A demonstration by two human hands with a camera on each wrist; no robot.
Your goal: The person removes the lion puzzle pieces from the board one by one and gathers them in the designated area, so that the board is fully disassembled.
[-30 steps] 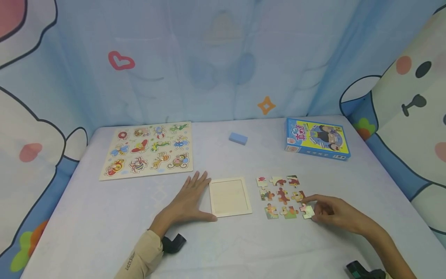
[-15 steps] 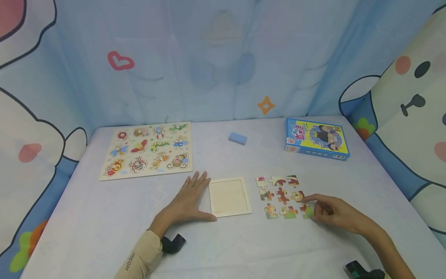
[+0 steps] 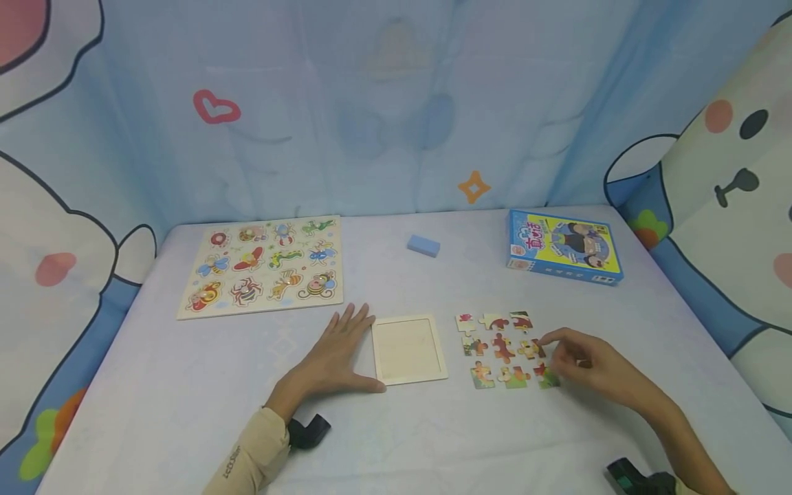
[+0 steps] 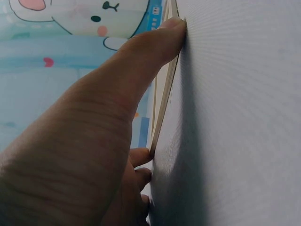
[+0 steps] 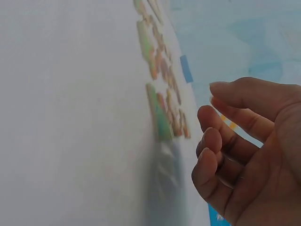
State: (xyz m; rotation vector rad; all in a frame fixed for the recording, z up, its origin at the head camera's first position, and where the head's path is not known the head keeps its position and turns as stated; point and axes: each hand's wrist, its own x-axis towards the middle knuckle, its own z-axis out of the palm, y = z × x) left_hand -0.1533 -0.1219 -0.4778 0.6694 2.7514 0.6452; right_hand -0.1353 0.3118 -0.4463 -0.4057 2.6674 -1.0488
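Observation:
A shallow square wooden puzzle tray [image 3: 408, 349] lies flat in the middle of the table. Against its left side rests my left hand [image 3: 331, 357], fingers spread, with the thumb [image 4: 162, 40] at the near corner and a fingertip at the far corner. Several jigsaw pieces lie picture side up in loose rows to the right of the tray, among them a brown middle piece [image 3: 502, 348] and a green-and-red corner piece [image 3: 547, 377]. Just beside that corner piece hovers my right hand [image 3: 597, 364], its fingers loosely bent; the right wrist view shows nothing in them.
A wooden board with insect pictures [image 3: 262, 268] lies at the back left. Behind the tray sits a small blue block [image 3: 423, 246]. At the back right lies a blue and yellow box [image 3: 564, 247]. A printed blue curtain [image 3: 371, 137] hangs behind the table.
The near-right corner piece has turned from its pale side to its coloured side and been let go. My right hand has lifted slightly off it. The left hand has stayed put.

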